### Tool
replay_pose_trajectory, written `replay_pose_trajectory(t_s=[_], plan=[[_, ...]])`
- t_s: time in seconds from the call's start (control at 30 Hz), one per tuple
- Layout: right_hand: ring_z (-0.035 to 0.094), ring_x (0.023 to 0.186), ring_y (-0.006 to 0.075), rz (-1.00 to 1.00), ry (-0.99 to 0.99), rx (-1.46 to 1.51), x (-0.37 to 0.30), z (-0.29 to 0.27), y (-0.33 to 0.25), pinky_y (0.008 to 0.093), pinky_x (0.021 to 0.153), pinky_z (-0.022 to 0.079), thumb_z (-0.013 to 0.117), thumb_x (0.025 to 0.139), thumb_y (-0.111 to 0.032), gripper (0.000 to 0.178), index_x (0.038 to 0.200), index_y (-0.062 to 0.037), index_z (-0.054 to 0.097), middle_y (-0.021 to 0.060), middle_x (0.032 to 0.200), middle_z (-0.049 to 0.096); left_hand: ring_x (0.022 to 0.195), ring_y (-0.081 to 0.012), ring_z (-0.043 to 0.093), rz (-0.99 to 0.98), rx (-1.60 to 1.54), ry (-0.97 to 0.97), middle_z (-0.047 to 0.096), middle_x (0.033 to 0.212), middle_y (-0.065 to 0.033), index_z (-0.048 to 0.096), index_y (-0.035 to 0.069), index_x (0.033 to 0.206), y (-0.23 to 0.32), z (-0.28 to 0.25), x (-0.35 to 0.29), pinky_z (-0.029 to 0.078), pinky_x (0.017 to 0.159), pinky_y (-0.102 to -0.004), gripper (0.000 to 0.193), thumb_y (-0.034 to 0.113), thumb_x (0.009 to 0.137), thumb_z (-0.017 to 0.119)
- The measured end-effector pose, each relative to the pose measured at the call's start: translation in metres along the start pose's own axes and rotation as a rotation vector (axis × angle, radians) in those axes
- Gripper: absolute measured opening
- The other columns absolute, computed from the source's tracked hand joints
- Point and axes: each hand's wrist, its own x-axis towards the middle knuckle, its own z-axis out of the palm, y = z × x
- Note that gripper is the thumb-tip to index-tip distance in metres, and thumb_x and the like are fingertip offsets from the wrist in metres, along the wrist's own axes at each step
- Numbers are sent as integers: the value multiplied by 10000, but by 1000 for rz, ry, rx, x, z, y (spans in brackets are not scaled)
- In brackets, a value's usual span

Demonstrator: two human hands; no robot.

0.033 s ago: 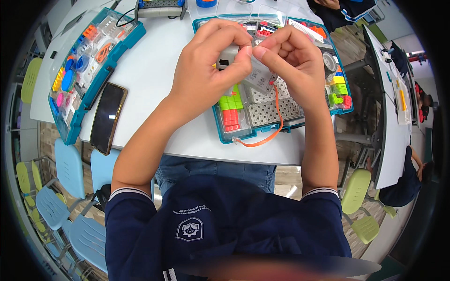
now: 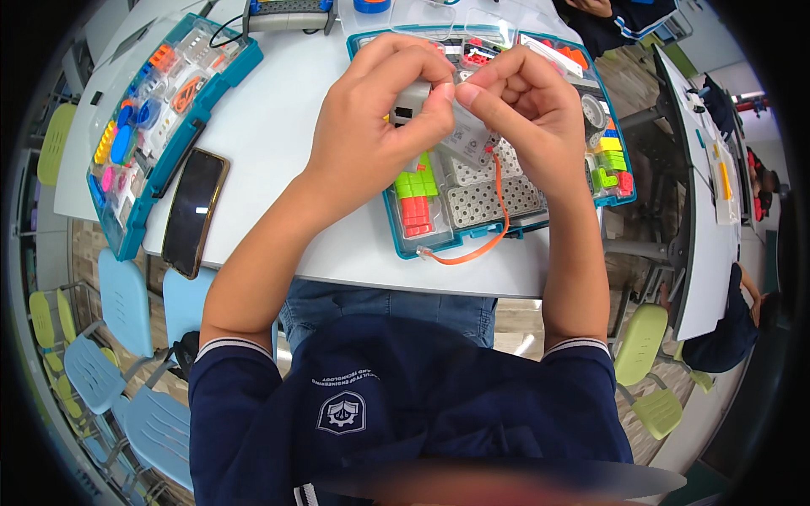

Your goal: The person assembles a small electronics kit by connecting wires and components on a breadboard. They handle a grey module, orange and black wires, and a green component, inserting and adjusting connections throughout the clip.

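Note:
My left hand [image 2: 375, 118] and my right hand [image 2: 531, 114] meet fingertip to fingertip over an open parts case [image 2: 468, 240] with a teal rim. Thumb and forefinger are pinched together on each hand. Whatever is between the fingertips is too small or hidden to name. Just beneath the fingers sits a grey block-shaped module [image 2: 469, 142] with printing on it, partly covered by my hands; whether they bear it I cannot tell. From beside it an orange flat cable [image 2: 499, 202] curves down, its clear plug [image 2: 424, 251] lying at the case's near edge.
Left on the white table [image 2: 245, 211] are a second teal parts case [image 2: 202, 101] and a dark phone [image 2: 194, 212] near the edge. A grey device [image 2: 288, 17] with a black cord stands at the back. Another person's hand [image 2: 593, 7] shows at top right. Blue chairs [image 2: 125, 295] stand lower left.

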Motion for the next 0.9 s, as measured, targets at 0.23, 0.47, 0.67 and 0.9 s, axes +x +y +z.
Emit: replay_pose_trajectory(t_s=[0.23, 0.47, 0.67, 0.9], plan=[[515, 640, -17, -12, -41, -39, 4, -2, 7, 155, 542, 360, 701, 873, -47, 128, 892, -22, 576, -31, 748, 609, 871, -215, 638, 39, 80, 16, 632, 948, -59, 638, 41, 892, -5, -1, 3, 520, 734, -316, 108, 99, 805, 668], [466, 608, -6, 35, -14, -58, 2, 2, 1, 172, 529, 331, 602, 916, -71, 40, 912, -36, 583, -36, 688, 561, 844, -181, 638, 58, 40, 52, 647, 954, -60, 632, 35, 886, -11, -6, 7, 508, 740, -305, 107, 126, 840, 664], [395, 568, 18, 77, -69, -42, 6, -5, -2, 196, 501, 280, 444, 941, -113, 144, 939, -51, 574, -11, 670, 539, 985, -198, 639, -494, -610, -24, 626, 1090, -101, 559, 54, 904, -13, -15, 6, 515, 839, -310, 204, 237, 970, 498], [421, 577, 45, 135, -78, -78, 6, -4, 0, 205, 484, 267, 363, 934, -129, 141, 953, -82, 495, 20, 686, 534, 1086, -269, 622, -727, -835, 394, 639, 1109, -85, 557, 123, 856, -56, -41, 15, 543, 798, -414, 189, 275, 944, 485]])
